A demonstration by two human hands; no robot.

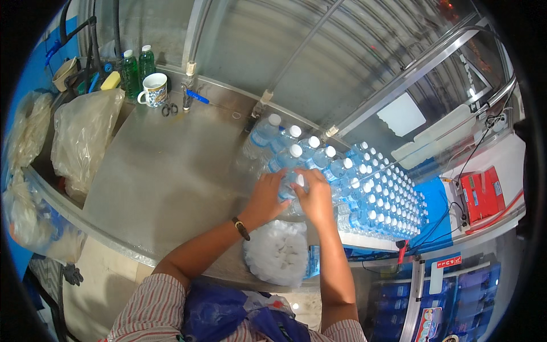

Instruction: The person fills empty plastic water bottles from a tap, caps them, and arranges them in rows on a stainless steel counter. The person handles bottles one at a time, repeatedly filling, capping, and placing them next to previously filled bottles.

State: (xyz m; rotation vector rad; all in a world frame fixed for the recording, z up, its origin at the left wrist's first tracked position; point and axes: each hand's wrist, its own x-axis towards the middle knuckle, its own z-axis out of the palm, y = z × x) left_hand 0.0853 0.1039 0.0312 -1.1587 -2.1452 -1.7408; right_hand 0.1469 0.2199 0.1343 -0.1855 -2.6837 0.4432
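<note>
Both my hands are around one clear plastic water bottle (287, 188) with a white cap. My left hand (267, 194) holds its left side, and my right hand (315, 194) is at its cap and right side. Beyond them stand several more capped water bottles (285, 159) with blue labels on the stainless steel counter (171, 171). To the right, many similar bottles (384, 201) stand in tight rows. Just below my hands, near the counter's front edge, lies a clear plastic bag of white caps (277, 252); a small blue box (313, 261) is beside it.
At the back left are a patterned mug (154, 90), scissors (169, 110), green bottles (130, 75) and a yellow sponge (112, 81). Plastic bags (85, 137) hang over the sink area. A red box (483, 194) and cables are at the right. Glass panels border the back.
</note>
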